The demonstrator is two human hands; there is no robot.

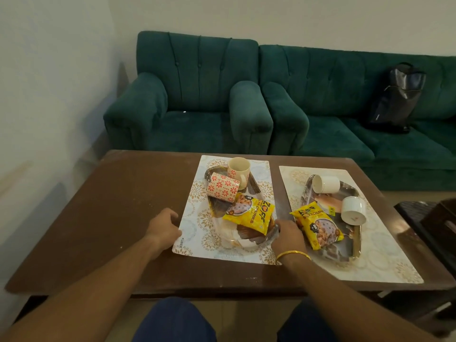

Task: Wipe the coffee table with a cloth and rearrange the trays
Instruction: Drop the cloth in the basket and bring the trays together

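Two hands over the brown coffee table [111, 218], both at the near end of the left placemat [195, 233]. Left hand [164, 225] half curled, fingers bent down onto the left edge of that placemat; grip or mere touch, cannot tell. Right hand [287, 236] also half curled, a gold bangle [293, 255] on the wrist, fingertips at the near right rim of the left tray [246, 239]; whether closed on the rim, not clear.

Two placemats: the left one, and the right placemat [385, 255] just beside it. Two trays, one per mat; the right tray [355, 245] shiny, with a gold rim. Two patterned mugs [223, 188] on the left tray, one upright, one lying on its side. Two white cups [325, 184] on the right tray, both tipped over. Two yellow snack packets [249, 214], one on each tray. Green sofa [197, 95] beyond the far edge, a dark bag [392, 99] on its right seat.
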